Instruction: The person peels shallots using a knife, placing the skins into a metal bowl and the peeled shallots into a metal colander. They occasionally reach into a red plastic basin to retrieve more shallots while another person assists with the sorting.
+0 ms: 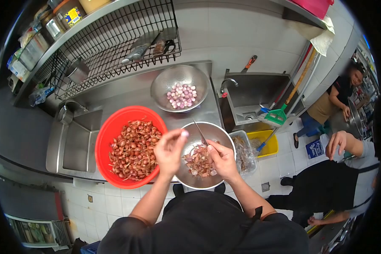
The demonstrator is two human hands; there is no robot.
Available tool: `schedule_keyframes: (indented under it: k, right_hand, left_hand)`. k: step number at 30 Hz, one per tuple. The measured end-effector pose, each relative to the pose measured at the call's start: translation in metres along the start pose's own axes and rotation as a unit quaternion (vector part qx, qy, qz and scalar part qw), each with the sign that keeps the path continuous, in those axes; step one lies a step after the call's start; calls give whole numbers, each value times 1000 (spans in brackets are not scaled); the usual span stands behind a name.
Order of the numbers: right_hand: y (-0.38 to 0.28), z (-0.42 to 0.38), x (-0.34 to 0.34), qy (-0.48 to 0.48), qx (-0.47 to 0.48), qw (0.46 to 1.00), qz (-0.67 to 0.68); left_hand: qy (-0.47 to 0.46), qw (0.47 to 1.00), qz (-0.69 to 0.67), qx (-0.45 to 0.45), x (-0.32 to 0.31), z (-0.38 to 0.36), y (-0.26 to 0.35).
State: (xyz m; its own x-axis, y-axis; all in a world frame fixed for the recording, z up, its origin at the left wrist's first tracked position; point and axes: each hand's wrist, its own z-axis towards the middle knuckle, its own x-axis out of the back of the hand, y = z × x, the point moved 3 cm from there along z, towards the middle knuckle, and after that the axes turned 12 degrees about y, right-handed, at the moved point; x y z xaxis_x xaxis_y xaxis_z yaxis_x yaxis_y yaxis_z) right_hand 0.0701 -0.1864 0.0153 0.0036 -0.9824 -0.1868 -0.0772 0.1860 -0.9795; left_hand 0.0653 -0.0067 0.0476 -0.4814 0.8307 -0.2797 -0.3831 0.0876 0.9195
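The left hand (168, 151) pinches a pale peeled shallot (185, 133) between thumb and fingertips — near the steel bowl (221, 137)'s rim — while the right hand (222, 159) grips a knife (200, 132) over peelings (200, 161).

A wire rack (110, 55) is mounted at the frame's upper left, and a yellow bin (272, 147) is placed right of centre.

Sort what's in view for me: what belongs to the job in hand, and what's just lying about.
In the job, it seems:
knife, in the right hand
shallot, in the left hand
red tub of unpeeled shallots
bowl of peelings
colander of peeled shallots

Apparently lying about:
broom
yellow tub
metal cup
orange-handled tool
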Motion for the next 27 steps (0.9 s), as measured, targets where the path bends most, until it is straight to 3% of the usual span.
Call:
schedule_keyframes:
  k: [2,4,5,6,7,9,11,12,13,16,18,19,21,24,27]
  right_hand:
    - [33,8,9,5,14,1000,-20]
    - [41,8,14,12,37,997,-69]
    - [39,8,16,6,33,997,-66]
    - [35,8,18,-1,59,987,-147]
    - [31,10,20,-9,87,970,-227]
    - [32,11,25,-20,58,968,-243]
    - [39,11,30,-30,40,958,-282]
    - [53,15,33,-43,45,965,-255]
    - [46,17,34,-63,38,943,-323]
    - [52,27,38,-84,14,917,-391]
    - [64,31,36,-79,141,908,-388]
    - [60,33,35,-87,141,907,-387]
    - [55,36,29,-189,18,884,-428]
    - [62,37,21,-180,-38,874,-450]
    - [50,35,6,-181,8,862,-474]
  left_hand:
    - [36,998,47,-38,-12,43,0]
    - [14,996,36,-75,-27,95,-20]
    - [-30,980,175,-92,-23,119,-38]
    - [-48,928,346,-126,-23,129,-39]
    - [-43,926,352,-126,-21,126,-42]
    - [17,939,339,-51,-15,109,-49]
    - [-2,944,323,-65,4,82,-75]
    - [-18,951,308,-3,13,62,-80]
    - [-32,956,287,58,19,41,-85]
    - [-2,958,275,78,38,-17,-96]
    - [6,961,247,121,48,-41,-100]
    - [13,961,249,122,52,-45,-100]
    - [56,955,261,128,69,-47,-93]
    - [93,934,335,79,99,-25,-74]
    - [88,870,482,-58,138,17,-61]
